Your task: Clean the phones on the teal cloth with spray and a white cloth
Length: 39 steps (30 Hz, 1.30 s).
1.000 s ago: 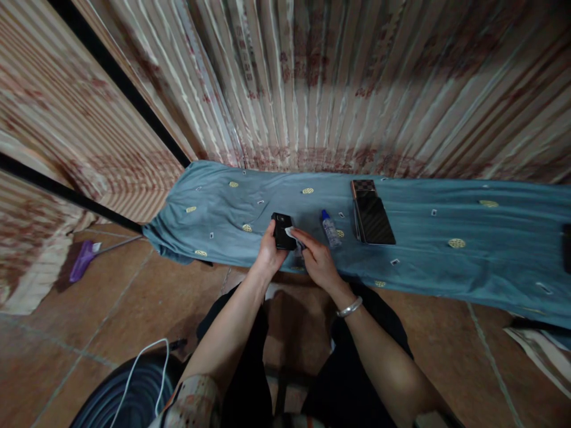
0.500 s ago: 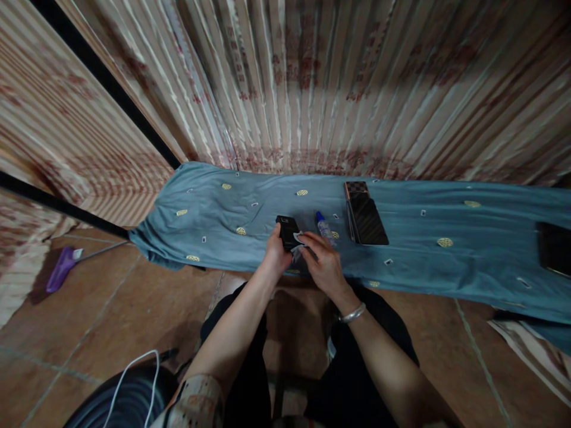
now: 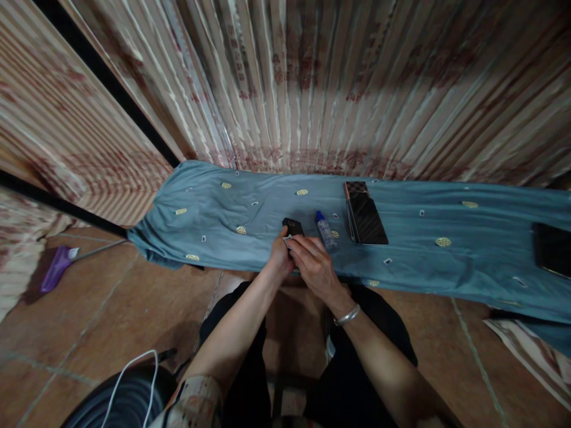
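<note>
My left hand grips a small black phone-like device just above the near edge of a long surface covered with a blue cloth. My right hand presses a small white wipe against the device's near face and covers most of it. A silver bangle circles my right wrist. A small clear bottle with a blue cap lies on the cloth just to the right of the device.
A dark tablet on a checkered case lies right of the bottle. Another dark device rests at the far right edge. Striped curtains hang behind. On the tiled floor lie a purple broom head at left and a white cable.
My right hand has slid left over the device, which now shows only its far end. The view has shifted slightly to the right.
</note>
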Tool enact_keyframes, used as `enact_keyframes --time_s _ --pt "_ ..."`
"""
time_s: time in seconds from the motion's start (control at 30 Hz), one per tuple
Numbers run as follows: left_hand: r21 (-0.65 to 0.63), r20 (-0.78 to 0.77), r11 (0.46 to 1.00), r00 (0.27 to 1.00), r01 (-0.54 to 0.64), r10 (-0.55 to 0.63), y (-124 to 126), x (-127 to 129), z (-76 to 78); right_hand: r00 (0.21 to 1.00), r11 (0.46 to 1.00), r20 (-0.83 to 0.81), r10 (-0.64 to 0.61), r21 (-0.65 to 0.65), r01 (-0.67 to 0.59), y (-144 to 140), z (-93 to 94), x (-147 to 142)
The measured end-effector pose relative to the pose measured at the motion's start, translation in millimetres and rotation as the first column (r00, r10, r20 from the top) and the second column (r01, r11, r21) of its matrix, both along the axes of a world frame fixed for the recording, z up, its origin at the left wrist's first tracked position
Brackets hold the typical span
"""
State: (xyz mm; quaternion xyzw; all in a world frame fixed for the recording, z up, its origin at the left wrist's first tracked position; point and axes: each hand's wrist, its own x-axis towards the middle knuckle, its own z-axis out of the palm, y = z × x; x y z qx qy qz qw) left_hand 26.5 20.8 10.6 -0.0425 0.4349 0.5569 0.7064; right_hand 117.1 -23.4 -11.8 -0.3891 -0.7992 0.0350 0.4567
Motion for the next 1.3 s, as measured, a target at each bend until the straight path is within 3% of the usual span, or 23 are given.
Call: enact_keyframes --time_s 0.2,0.4,0.7,0.97,1.3 --pt "0.023 -0.028 0.995 0.995 -0.097 0.098 3 -7 9.0 0.999 0.999 -0.039 -0.023 -0.042 0.021 3 -1.2 5" --pt "0.058 -0.025 0.998 0.999 -0.031 0.032 -1 -15 10.7 0.998 0.993 -0.06 -0.007 -0.114 0.0 -1 -2.6 6" --pt "0.077 -0.047 0.996 0.997 -0.054 0.058 -9 -8 2.5 0.999 0.977 -0.026 0.043 -0.206 -0.048 -3 -2.5 -1" --pt "0.106 -0.036 0.988 0.993 0.114 -0.11 -21 -5 6.6 0.998 0.972 -0.067 0.011 -0.233 -0.026 5 -3.4 7" --pt "0.146 -0.144 0.987 0.988 0.074 -0.053 -12 -19 0.5 0.988 0.968 -0.048 0.147 -0.196 -0.154 -10 -0.4 -2"
